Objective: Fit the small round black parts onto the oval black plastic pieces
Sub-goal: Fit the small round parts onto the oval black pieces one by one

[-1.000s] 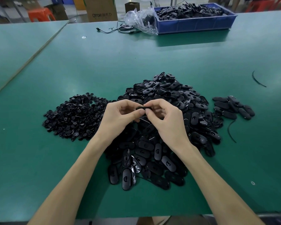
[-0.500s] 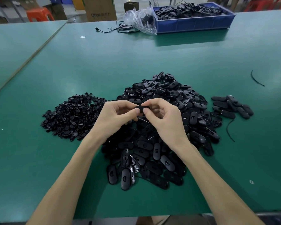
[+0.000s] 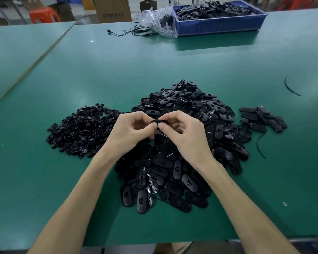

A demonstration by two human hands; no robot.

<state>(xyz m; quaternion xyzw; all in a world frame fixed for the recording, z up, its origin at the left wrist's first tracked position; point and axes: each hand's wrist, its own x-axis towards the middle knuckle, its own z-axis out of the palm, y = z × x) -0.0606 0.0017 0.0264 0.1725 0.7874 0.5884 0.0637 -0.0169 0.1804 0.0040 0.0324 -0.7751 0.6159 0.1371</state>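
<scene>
Both hands meet above a large heap of oval black plastic pieces (image 3: 195, 143) at the middle of the green table. My left hand (image 3: 130, 132) and my right hand (image 3: 184, 132) pinch one oval black piece (image 3: 159, 122) between thumbs and fingertips, held edge-on. Whether a round part sits on it is hidden by the fingers. A pile of small round black parts (image 3: 83, 131) lies to the left of the heap. A small separate group of oval pieces (image 3: 262, 120) lies to the right.
A blue tray (image 3: 222, 24) full of black parts stands at the far edge, with a clear plastic bag (image 3: 158, 21) and a black cable (image 3: 132, 32) beside it. Thin black strips (image 3: 290, 88) lie on the table (image 3: 99, 70) at right. A seam to a second table runs at left.
The two hands have stayed together over the heap, shifting slightly up the view while still working the same oval piece. The piles have not moved.
</scene>
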